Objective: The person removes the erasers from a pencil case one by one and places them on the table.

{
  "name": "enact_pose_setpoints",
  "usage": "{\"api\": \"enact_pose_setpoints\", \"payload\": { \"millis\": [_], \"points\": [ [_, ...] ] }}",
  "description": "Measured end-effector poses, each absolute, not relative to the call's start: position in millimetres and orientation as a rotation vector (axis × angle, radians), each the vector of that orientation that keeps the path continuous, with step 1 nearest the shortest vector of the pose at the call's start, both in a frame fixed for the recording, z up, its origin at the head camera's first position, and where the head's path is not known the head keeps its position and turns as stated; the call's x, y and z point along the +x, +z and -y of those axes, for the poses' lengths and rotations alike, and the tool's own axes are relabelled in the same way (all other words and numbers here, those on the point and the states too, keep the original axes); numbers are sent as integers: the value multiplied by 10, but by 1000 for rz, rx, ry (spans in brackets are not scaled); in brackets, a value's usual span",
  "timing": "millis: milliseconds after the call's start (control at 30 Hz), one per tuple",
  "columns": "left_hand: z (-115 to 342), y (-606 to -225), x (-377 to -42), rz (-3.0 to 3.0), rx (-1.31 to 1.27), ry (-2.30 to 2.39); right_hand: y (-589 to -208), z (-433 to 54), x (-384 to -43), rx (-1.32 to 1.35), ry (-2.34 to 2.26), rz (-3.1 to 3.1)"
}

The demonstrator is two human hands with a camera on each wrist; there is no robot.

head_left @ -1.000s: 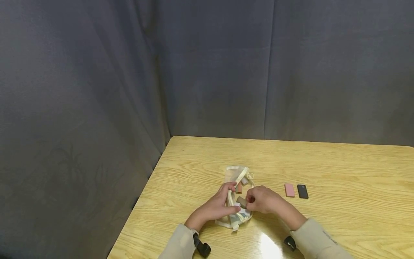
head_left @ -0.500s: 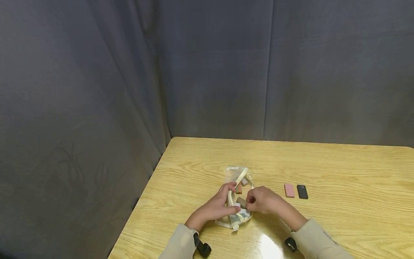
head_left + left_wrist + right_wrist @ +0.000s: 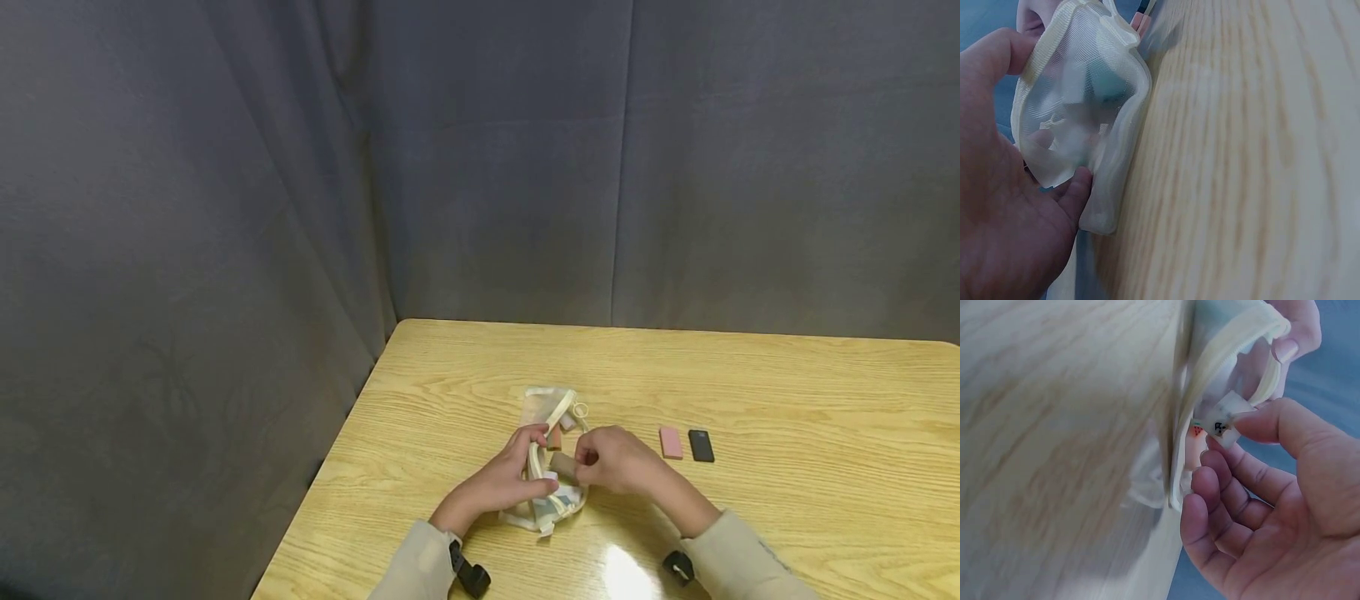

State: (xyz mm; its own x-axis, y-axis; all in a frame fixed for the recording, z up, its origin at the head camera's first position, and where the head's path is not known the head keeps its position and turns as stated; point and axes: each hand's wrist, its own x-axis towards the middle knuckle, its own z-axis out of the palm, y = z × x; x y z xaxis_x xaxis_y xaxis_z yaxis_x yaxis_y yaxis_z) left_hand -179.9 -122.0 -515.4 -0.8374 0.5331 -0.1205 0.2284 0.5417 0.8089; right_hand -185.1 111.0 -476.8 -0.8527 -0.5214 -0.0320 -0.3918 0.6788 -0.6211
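A mesh pouch with cream zipper trim lies on the table, its mouth spread wide. My left hand holds the pouch at the left side of its mouth, thumb and fingers on the trim. At the right side of the mouth, my right hand pinches a small brownish block between thumb and fingers. In the right wrist view this block looks pale, with a black mark on its face. An orange block and several other small pieces show inside the pouch, partly behind mesh and fingers.
To the right of my right hand, a pink block and a black block lie side by side on the wooden table. A dark curtain hangs behind the table and along its left side.
My right hand has shifted slightly right and up with the brownish block, and more of the block shows. The left hand and pouch keep their place.
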Motion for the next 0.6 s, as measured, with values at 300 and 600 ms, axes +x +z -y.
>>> {"api": "enact_pose_setpoints", "payload": {
  "millis": [300, 600],
  "points": [
    [1218, -5144, -1795, -2431, 638, 1192, -4753, -1210, -1860, -775, -931, -2717],
    [1216, -5137, -1789, -2434, 635, 1194, -4735, -1290, -1862, -796, -949, -2725]
  ]
}}
